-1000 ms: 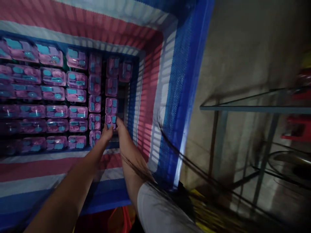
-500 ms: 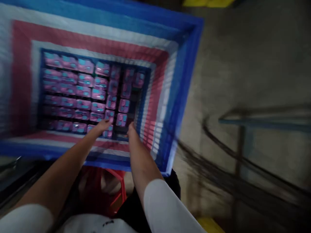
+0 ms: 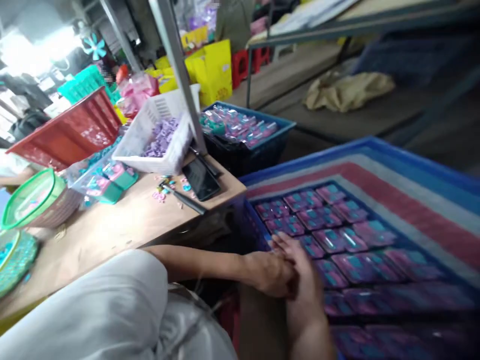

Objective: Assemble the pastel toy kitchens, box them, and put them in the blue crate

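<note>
My left hand (image 3: 270,273) and my right hand (image 3: 303,267) meet at the near edge of a large crate. The left fingers are curled in against the right palm, so anything inside them is hidden. My right fingers are stretched out past the left hand, somewhat blurred, with no object visible on them. Beside and beyond them is the blue crate (image 3: 369,145), with red and white bands along its inner walls. Rows of small pink-and-turquoise packed boxes (image 3: 330,240) lie in it.
Left of the crate stands a wooden worktable (image 3: 150,220) bearing a phone (image 3: 200,179), a white basket (image 3: 150,161) of purple parts, a green-rimmed basket (image 3: 56,212) and turquoise boxes (image 3: 118,182). A metal post (image 3: 176,60) rises at its corner. Another filled bin (image 3: 258,156) stands behind.
My view has swung left and up, bringing the worktable into sight. My hands, earlier reaching apart inside the crate, are now together at its near edge.
</note>
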Motion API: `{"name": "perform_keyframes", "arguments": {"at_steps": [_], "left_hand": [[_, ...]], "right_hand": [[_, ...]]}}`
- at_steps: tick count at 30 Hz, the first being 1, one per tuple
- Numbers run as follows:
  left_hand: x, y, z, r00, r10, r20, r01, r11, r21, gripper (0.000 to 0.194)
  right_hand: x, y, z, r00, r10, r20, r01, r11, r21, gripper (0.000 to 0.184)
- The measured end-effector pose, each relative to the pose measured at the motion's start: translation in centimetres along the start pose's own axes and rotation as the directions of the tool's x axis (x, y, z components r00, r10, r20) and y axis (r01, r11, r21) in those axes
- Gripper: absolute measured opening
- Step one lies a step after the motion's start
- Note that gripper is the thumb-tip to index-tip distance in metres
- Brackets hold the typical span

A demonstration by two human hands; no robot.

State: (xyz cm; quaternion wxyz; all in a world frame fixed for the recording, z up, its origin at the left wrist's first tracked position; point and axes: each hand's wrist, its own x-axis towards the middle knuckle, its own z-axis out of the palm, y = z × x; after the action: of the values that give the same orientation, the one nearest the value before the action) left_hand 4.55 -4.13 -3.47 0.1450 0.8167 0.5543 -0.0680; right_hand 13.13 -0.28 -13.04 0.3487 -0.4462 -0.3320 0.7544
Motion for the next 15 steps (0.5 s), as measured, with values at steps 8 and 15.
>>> {"name": "perform_keyframes", "arguments": {"at_steps": [8, 15], "left_hand": [[-30.9, -12.2, -5.3, 0.318, -0.498, -0.806, 0.598, 0.766, -0.237, 0.05], [-45.2, -23.9, -3.4, -0.085, -0.841, -0.534, 0.849, 0.219, -0.481, 0.115]], "right_hand": [[-9.2, -0.4, 15.0, 0.921, -0.114, 0.373, 0.187, 0.968, -0.166, 0.058], [-11.4, 0.9, 23.3, 0.844, -0.109, 0.525, 0.287, 0.919, -0.271, 0.06]]}}
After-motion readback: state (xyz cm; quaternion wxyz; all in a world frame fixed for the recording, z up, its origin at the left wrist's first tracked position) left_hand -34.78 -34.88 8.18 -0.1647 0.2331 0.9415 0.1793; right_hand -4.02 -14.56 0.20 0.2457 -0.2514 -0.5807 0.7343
